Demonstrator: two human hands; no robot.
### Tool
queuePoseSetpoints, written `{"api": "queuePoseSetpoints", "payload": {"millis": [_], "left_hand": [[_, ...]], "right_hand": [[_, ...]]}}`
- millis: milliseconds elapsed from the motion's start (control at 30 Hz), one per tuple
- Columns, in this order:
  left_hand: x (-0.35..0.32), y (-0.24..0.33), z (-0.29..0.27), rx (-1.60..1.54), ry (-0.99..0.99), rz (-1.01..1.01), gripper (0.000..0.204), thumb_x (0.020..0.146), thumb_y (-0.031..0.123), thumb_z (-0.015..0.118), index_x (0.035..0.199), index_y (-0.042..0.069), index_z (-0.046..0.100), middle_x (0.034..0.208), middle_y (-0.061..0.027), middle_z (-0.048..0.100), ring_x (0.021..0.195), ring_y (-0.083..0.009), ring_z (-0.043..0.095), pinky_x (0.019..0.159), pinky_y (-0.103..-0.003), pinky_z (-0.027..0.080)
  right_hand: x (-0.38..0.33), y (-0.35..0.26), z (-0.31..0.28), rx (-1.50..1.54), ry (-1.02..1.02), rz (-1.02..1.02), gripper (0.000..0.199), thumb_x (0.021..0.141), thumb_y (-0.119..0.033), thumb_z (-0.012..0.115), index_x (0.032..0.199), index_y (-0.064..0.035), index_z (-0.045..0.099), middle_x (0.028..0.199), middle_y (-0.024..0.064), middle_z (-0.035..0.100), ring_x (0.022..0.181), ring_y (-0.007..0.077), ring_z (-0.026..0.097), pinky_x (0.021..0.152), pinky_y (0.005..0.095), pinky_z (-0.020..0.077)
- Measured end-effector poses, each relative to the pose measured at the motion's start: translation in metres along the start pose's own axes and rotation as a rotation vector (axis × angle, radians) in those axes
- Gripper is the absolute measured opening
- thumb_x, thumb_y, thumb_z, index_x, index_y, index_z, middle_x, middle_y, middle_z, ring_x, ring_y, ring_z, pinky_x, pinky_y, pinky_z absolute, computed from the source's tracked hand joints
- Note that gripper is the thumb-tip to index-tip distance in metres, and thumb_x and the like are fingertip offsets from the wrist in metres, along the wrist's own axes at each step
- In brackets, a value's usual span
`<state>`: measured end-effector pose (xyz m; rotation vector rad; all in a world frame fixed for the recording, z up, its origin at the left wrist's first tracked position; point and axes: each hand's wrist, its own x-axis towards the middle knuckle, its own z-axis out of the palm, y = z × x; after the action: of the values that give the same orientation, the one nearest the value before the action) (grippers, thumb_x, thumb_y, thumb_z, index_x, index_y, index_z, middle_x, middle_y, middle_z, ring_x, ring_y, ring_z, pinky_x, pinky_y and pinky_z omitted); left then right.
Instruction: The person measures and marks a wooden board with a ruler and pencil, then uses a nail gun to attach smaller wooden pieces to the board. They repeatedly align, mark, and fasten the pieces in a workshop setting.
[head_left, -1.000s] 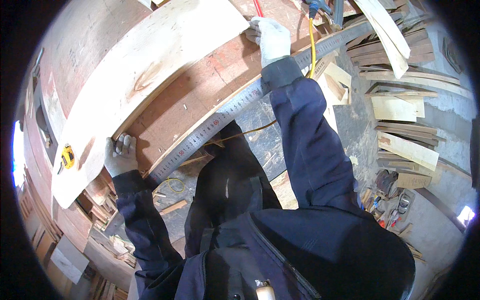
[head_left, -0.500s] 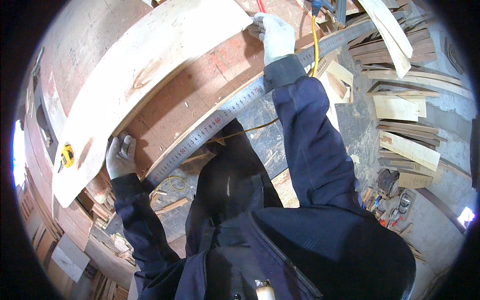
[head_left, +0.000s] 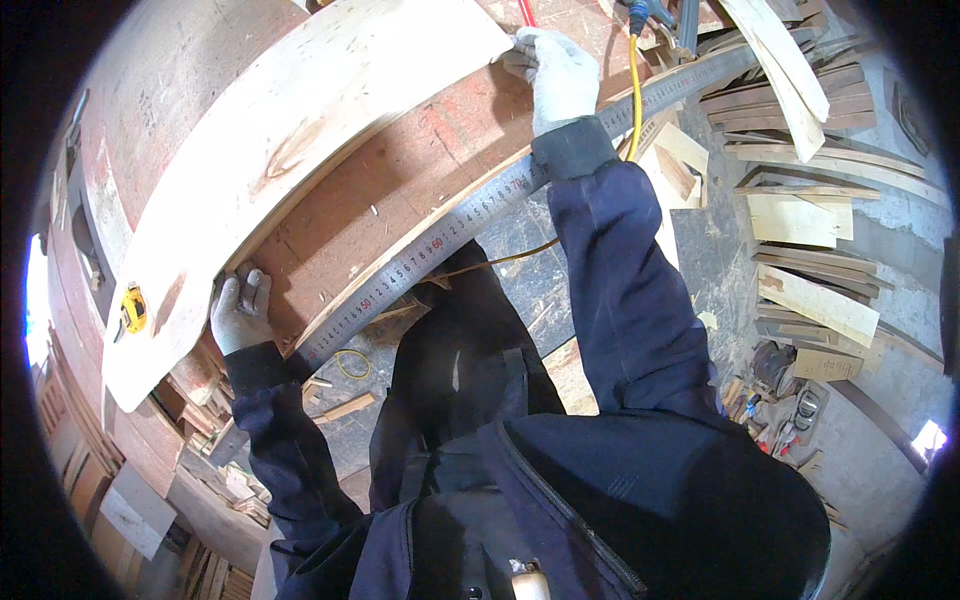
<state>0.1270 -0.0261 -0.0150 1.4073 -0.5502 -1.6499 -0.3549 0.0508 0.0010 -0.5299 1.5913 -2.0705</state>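
Offcut-strewn workshop floor (head_left: pixel 800 230) surrounds a reddish-brown wooden surface (head_left: pixel 400 190), where a long pale plywood board (head_left: pixel 290 150) lies diagonally. At its lower end, the gloved left hand (head_left: pixel 240 312) grips the board's edge, fingers (head_left: pixel 252 292) curled onto it. At the upper end, the white-gloved right hand (head_left: pixel 560 70) rests by the board's corner, fingers bent together; whether they pinch anything cannot be told. Just beside the board, a long steel ruler (head_left: pixel 480 205) runs along the surface's near edge. Yellow tape measure (head_left: pixel 133 308) sits left.
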Motion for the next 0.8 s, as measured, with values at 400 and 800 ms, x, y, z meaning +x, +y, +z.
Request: {"api": "queuePoseSetpoints", "payload": {"millis": [400, 800], "left_hand": [[0.004, -0.001, -0.002, 0.038, 0.059, 0.005, 0.021, 0.095, 0.007, 0.055, 0.116, 0.007, 0.060, 0.106, -0.0121, 0.069, 0.086, -0.0269, 0.067, 0.083, -0.045, 0.059], [0.004, -0.001, -0.002, 0.020, 0.033, -0.005, 0.016, 0.096, 0.008, 0.059, 0.112, 0.007, 0.061, 0.099, -0.0114, 0.069, 0.082, -0.0252, 0.068, 0.081, -0.044, 0.060]], "right_hand": [[-0.004, -0.003, 0.003, -0.030, 0.002, 0.005, 0.019, 0.093, -0.010, 0.058, 0.096, -0.0005, 0.074, 0.086, 0.0063, 0.072, 0.080, 0.0140, 0.066, 0.074, 0.0265, 0.0525], [0.000, 0.002, 0.003, -0.041, 0.004, 0.036, 0.019, 0.093, -0.008, 0.057, 0.098, -0.0003, 0.073, 0.091, 0.0060, 0.072, 0.082, 0.0129, 0.065, 0.075, 0.0254, 0.0526]]}}
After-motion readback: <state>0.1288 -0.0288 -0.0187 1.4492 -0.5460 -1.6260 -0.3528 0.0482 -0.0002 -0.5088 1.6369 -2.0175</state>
